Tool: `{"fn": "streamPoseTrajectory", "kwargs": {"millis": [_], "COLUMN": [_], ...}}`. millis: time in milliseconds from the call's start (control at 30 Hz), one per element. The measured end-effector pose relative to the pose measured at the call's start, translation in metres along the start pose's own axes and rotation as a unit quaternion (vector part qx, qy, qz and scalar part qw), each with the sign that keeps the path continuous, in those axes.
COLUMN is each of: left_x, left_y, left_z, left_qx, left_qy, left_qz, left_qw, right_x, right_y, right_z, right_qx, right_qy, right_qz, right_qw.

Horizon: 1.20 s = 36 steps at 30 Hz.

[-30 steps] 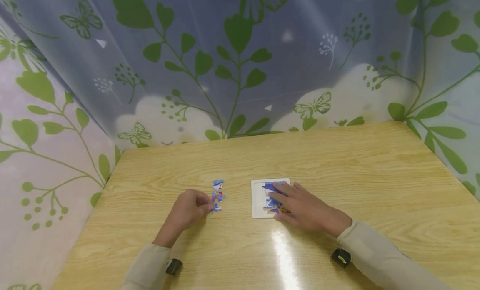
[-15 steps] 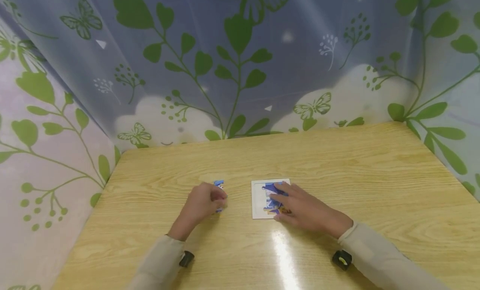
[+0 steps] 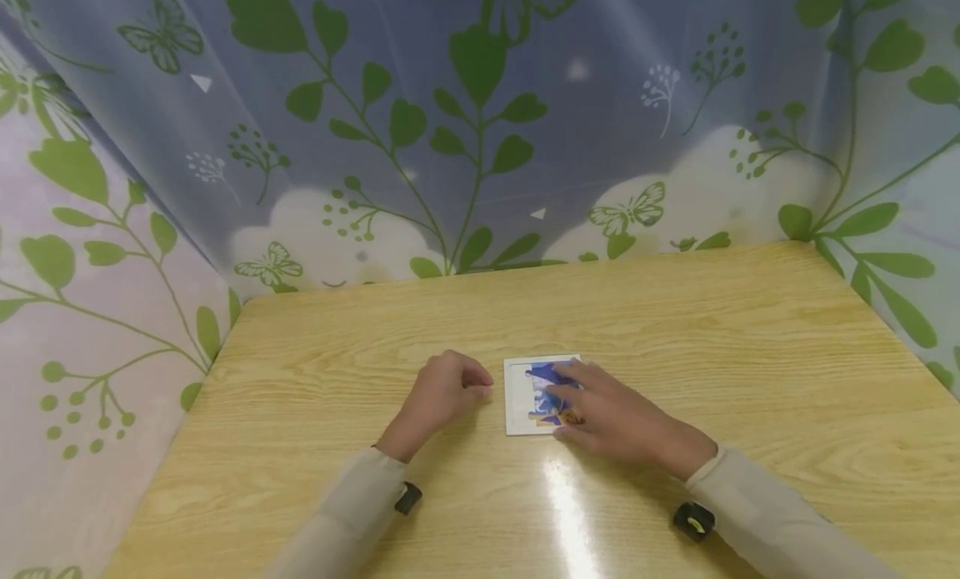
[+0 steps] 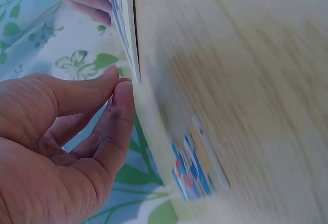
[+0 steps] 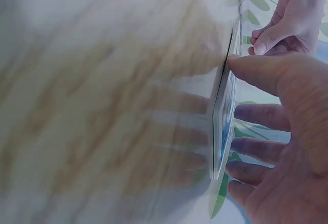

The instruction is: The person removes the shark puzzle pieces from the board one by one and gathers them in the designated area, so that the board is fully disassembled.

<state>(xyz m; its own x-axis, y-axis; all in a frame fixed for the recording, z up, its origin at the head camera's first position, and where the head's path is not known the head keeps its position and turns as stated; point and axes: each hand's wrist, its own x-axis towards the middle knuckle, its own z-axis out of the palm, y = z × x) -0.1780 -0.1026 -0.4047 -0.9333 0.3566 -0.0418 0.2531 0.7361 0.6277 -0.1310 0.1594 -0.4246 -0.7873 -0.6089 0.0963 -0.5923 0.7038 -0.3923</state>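
A square white puzzle tray (image 3: 520, 400) lies on the table, its right part filled with blue and orange picture pieces. My right hand (image 3: 611, 412) rests over those pieces with fingers spread, and in the right wrist view its thumb (image 5: 256, 73) touches the tray's edge. My left hand (image 3: 450, 389) is just left of the tray, thumb and forefinger pinched together. Only a thin pale edge of a small puzzle piece (image 4: 124, 80) shows between those fingertips. Loose puzzle pieces (image 4: 192, 170) lie on the table below the left hand in the left wrist view, hidden by it in the head view.
The wooden table (image 3: 337, 337) spreads around both hands, with a bright glare streak in front of the tray. A curtain (image 3: 570, 146) printed with leaves and butterflies hangs along the back and sides. Each wrist carries a small black device (image 3: 693, 521).
My left hand has moved right, from the loose pieces to beside the tray's left edge, with its thumb and forefinger pinched. The right hand has stayed on the tray, shifting only slightly.
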Motion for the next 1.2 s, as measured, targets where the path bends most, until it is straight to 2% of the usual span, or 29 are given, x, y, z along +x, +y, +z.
{"fn": "streamPoseTrajectory", "kwargs": {"millis": [233, 400, 700, 1200], "left_x": [0.012, 0.021, 0.033, 0.039], "left_y": [0.010, 0.018, 0.023, 0.026], "left_z": [0.011, 0.020, 0.034, 0.038], "left_qx": [-0.002, 0.003, -0.006, -0.010], "left_qy": [0.000, 0.001, 0.001, 0.016], "left_qz": [0.024, 0.024, 0.006, -0.022], "left_qw": [0.9997, 0.9997, 1.0000, 0.9996], "right_x": [-0.005, -0.003, -0.003, -0.002], "right_y": [0.005, 0.005, 0.004, 0.005], "right_z": [0.000, 0.000, 0.000, 0.001], "right_qx": [0.000, -0.003, -0.010, -0.018], "right_qy": [0.001, -0.010, -0.006, -0.011], "right_qz": [0.003, 0.011, 0.003, 0.001], "right_qw": [1.0000, 0.9999, 0.9999, 0.9998]}}
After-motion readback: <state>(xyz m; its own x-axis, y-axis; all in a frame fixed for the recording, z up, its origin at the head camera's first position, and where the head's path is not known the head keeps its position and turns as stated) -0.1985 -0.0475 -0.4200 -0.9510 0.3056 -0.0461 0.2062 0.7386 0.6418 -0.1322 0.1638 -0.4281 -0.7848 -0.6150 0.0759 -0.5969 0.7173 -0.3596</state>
